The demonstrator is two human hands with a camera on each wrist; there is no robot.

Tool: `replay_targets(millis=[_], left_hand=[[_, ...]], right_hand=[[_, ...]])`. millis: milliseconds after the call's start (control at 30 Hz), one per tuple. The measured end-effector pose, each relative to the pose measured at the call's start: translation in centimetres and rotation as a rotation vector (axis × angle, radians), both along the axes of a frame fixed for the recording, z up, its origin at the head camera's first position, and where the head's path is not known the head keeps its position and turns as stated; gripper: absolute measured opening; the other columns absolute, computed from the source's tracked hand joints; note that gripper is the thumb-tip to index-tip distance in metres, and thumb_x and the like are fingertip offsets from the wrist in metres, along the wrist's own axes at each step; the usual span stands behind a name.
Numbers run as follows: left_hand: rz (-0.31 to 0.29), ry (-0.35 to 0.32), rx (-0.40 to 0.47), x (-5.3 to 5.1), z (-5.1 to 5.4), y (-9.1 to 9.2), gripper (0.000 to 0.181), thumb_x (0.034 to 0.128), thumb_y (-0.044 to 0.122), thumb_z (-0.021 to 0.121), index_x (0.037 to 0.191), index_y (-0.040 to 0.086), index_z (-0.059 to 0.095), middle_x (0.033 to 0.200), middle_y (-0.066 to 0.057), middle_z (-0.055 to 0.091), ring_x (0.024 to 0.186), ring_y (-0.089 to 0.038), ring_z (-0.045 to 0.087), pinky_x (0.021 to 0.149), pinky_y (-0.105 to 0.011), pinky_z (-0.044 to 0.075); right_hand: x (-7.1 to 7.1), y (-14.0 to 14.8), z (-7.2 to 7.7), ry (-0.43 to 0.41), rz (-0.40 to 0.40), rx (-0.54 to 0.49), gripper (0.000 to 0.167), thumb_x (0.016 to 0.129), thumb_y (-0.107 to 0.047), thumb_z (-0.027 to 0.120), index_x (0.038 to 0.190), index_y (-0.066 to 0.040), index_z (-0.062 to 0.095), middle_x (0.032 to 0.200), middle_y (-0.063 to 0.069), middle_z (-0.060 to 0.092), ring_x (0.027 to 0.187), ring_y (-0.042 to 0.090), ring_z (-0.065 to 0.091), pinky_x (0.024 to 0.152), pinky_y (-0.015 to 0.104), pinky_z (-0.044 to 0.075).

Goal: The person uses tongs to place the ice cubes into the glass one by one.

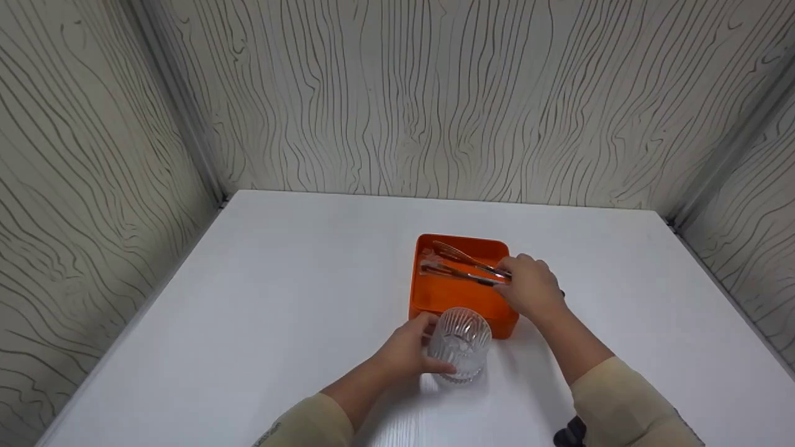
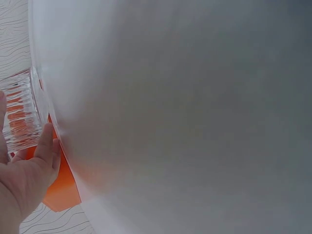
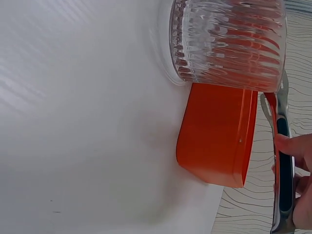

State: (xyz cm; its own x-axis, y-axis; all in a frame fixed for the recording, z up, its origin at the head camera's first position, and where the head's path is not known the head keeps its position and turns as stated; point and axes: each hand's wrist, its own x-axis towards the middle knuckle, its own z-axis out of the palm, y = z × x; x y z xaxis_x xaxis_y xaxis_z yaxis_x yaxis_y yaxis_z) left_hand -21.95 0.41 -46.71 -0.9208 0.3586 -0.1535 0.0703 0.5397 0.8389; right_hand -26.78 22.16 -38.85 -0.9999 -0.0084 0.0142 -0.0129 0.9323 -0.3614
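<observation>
A clear ribbed glass (image 1: 464, 347) stands on the table, in front of an orange box (image 1: 444, 300). My left hand (image 1: 402, 351) holds the glass from its left side, thumb on the near side and fingers behind; the left wrist view shows this hand (image 2: 29, 178) against the ribbed glass (image 2: 22, 114). Over the box's right side, my right hand (image 1: 533, 288) grips metal tongs (image 1: 461, 273) with dark handle inlays. Their two arms are spread and reach left over the box. In the right wrist view, thumb and fingers close round the tongs' handle (image 3: 284, 168).
The white table (image 1: 279, 298) extends to both sides of the box. A wood-grain patterned wall (image 1: 397, 105) rises behind it, with side panels left and right. Something pinkish and see-through (image 1: 428, 256) shows at the tongs' far ends. A dark object (image 1: 570, 433) sits by the right sleeve.
</observation>
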Motion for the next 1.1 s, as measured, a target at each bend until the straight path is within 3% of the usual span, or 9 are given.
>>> replay_targets(millis=[433,633,833,1100], left_hand=[[0.007,-0.012,-0.006,-0.1,0.0,0.0,0.063,0.0608,0.034,0.084,0.112,0.029,0.047,0.107,0.013,0.055,0.103,-0.013,0.052,0.092,-0.038,0.046],[0.011,-0.008,-0.012,-0.1,0.1,0.0,0.064,0.0606,0.034,0.084,0.112,0.029,0.047,0.107,0.013,0.055,0.103,-0.013,0.052,0.092,-0.038,0.046],[0.019,-0.02,-0.014,0.0,0.1,0.0,0.064,0.0601,0.035,0.084,0.112,0.031,0.047,0.107,0.014,0.054,0.104,-0.012,0.052,0.092,-0.039,0.046],[-0.009,0.005,-0.01,-0.3,-0.1,-0.1,0.062,0.0613,0.035,0.083,0.112,0.03,0.047,0.108,0.014,0.055,0.105,-0.013,0.053,0.093,-0.038,0.045]], right_hand=[[-1.0,-1.4,-1.1,-0.023,-0.024,0.049,0.031,0.081,-0.016,0.069,0.11,-0.011,0.061,0.103,0.012,0.054,0.092,0.03,0.046,0.075,0.047,0.049],[-1.1,-1.4,-1.5,0.024,0.0,0.127,0.03,0.081,-0.017,0.069,0.11,-0.014,0.063,0.1,0.011,0.054,0.089,0.03,0.046,0.073,0.045,0.047],[-1.6,-1.5,-1.8,0.054,0.005,0.14,0.029,0.082,-0.016,0.068,0.111,-0.015,0.063,0.098,0.01,0.053,0.089,0.029,0.045,0.073,0.046,0.045],[-2.2,-2.0,-2.0,0.089,0.044,0.225,0.039,0.078,-0.018,0.072,0.115,-0.013,0.061,0.103,0.013,0.053,0.093,0.032,0.045,0.077,0.049,0.046]])
